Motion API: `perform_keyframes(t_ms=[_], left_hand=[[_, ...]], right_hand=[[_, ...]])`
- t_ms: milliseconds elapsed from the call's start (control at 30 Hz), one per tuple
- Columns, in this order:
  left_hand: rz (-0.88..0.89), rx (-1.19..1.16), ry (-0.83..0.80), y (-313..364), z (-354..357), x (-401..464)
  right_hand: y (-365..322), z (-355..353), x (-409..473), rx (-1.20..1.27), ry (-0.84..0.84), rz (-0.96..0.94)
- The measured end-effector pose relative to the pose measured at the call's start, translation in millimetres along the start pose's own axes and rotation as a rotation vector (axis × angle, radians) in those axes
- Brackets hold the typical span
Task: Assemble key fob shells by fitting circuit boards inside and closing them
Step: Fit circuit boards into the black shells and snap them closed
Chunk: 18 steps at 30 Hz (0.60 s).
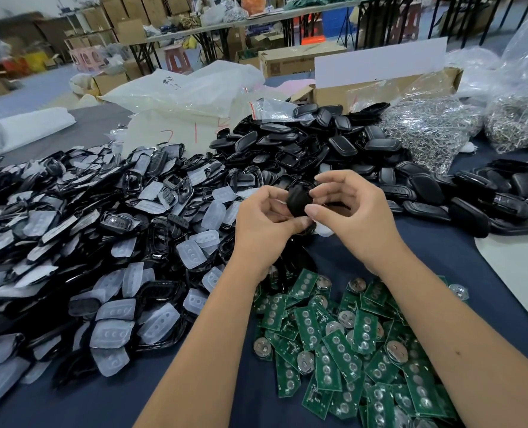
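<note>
Both hands pinch 1 black key fob shell (299,200) above the worktop (426,251): left hand (267,217) curls beneath it, right hand (354,208) nips its edge with thumb and forefinger, circuit boards (343,341) heaped below

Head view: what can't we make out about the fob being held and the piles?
- Fob shell: fingers of the left hand and right hand cover most of it; whether it is closed or has a board inside is hidden.
- Circuit boards: pile cut off by the bottom edge, forearms overlap it.
- Bag markings: red writing, illegible.
- Background shelves: blurred.
</note>
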State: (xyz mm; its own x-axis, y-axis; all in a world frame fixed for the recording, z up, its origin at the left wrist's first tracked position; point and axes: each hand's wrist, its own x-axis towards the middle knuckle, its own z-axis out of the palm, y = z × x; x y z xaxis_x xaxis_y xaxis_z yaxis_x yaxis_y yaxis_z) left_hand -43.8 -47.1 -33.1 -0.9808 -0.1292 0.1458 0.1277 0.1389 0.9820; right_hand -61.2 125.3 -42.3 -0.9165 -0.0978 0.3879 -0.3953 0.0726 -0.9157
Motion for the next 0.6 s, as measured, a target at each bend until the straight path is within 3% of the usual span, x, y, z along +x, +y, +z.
perform_keyframes(t_ms=[200, 600], left_hand=[[-0.145, -0.374, -0.116, 3.6, -0.2, -1.0], [-0.145, -0.486, -0.208, 7.4, -0.6, -2.6]], right_hand=[[-0.9, 2.7, 0.1, 0.04, -0.043, 0.095], [-3.4, 1.4, 0.5, 0.122, -0.042, 0.08]])
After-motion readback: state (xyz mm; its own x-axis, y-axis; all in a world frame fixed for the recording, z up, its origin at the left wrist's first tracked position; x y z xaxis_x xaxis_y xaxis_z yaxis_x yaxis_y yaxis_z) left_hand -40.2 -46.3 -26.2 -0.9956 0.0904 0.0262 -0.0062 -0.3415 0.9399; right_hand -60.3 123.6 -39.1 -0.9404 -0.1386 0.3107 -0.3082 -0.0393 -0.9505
